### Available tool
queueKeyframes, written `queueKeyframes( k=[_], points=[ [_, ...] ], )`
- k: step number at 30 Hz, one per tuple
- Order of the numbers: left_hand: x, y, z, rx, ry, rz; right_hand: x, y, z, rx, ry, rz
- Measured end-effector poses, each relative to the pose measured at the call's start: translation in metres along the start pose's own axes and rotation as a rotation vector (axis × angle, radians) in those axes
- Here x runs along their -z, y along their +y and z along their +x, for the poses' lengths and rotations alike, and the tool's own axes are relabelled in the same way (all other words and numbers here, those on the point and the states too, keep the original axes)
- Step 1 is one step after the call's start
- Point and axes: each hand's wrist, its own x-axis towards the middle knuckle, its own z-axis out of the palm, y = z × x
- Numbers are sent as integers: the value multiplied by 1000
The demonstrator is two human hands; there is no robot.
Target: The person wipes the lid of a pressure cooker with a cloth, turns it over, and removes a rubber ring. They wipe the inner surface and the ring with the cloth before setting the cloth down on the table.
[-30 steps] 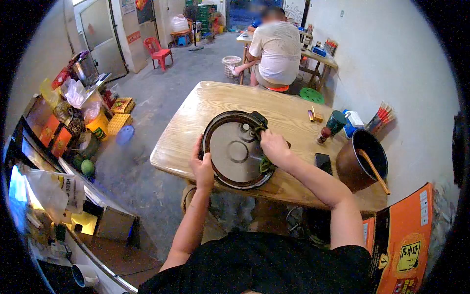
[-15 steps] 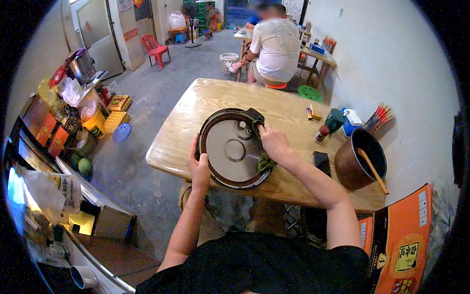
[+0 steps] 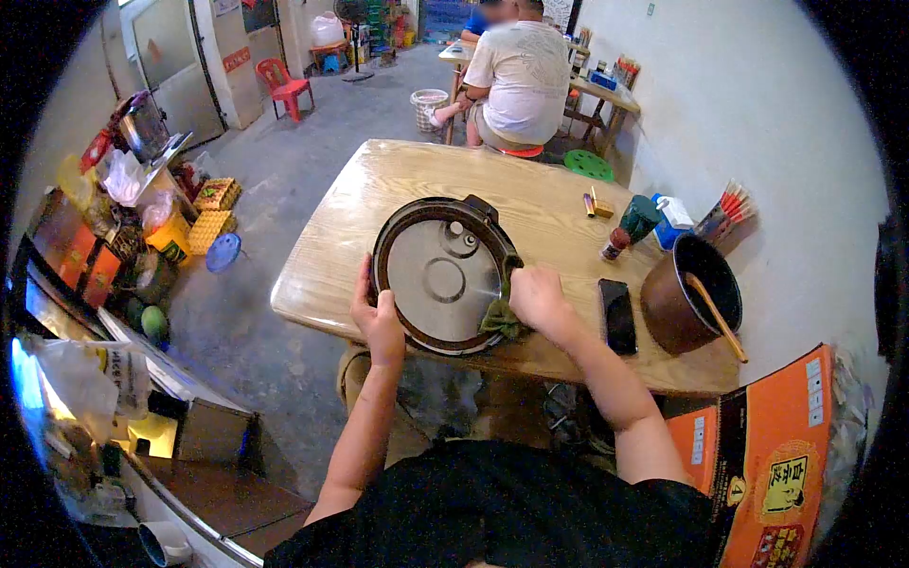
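1. The round lid (image 3: 409, 275), with a metal plate inside its dark rim, lies between the two hands, over the near part of the wooden table (image 3: 317, 270).
2. The left hand (image 3: 381, 324) holds the lid at its left side: the thumb is at the rim and the other fingers are along the outer edge, a little apart from the thumb.
3. The right hand (image 3: 538, 301) is at the right side of the lid. Its fingers are curled and pinch a green cloth (image 3: 504, 320), which touches the rim at lower right; the fingertips are hidden.
4. To the right of this hand, the black phone (image 3: 618, 317) lies flat, near the brown pot (image 3: 678, 305), on which a wooden stick (image 3: 717, 318) leans.
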Motion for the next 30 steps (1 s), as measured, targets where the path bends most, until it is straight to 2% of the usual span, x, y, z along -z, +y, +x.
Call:
queueKeyframes(
  k=[3, 6, 8, 9, 11, 13, 15, 16, 17, 19, 20, 22, 25, 27, 28, 29, 30],
  points=[
    [-6, 12, -4, -3, 9, 4, 9, -4, -13, 34, -44, 12],
    [-4, 8, -1, 0, 1, 7, 17, -8, -18, -16, -141, 28],
    [-2, 3, -1, -2, -6, 2, 20, -15, -21, -84, -324, 163],
    [-2, 3, -2, -1, 0, -3, 17, -18, -26, -83, -325, 160],
    [-2, 0, -4, 4, 11, -10, 9, -26, -39, -15, -291, 171],
    [1, -4, -1, -28, -3, 26, 23, -33, -41, 46, -368, 145],
    [1, -6, 2, -8, -15, -1, 21, -28, -35, 208, -352, 502],
    [1, -6, 2, 11, -25, -32, 22, -25, -28, 182, -312, 712],
    [2, -7, 2, 13, -27, -29, 25, -21, -18, 101, -273, 706],
    [5, -7, 2, -3, -29, 23, 30, -37, -2, 159, 201, 987],
    [5, -7, 2, -3, -29, 29, 29, -45, 11, 158, 200, 993],
    [5, -6, 3, -1, -38, 14, 18, -65, 41, 157, 607, 759],
    [13, -12, 9, -61, -97, 114, -41, -92, 74, 158, 454, 352],
    [10, -5, 9, -98, -70, 163, -28, -113, 60, 318, 357, 417],
    [11, -5, 9, -65, -84, 127, -24, -117, 57, 394, 191, 472],
    [12, -5, 7, -26, -100, 91, -26, -116, 50, 390, 182, 477],
    [14, -10, 7, 23, -99, 8, -29, -110, 42, 608, 160, 552]
  ],
)
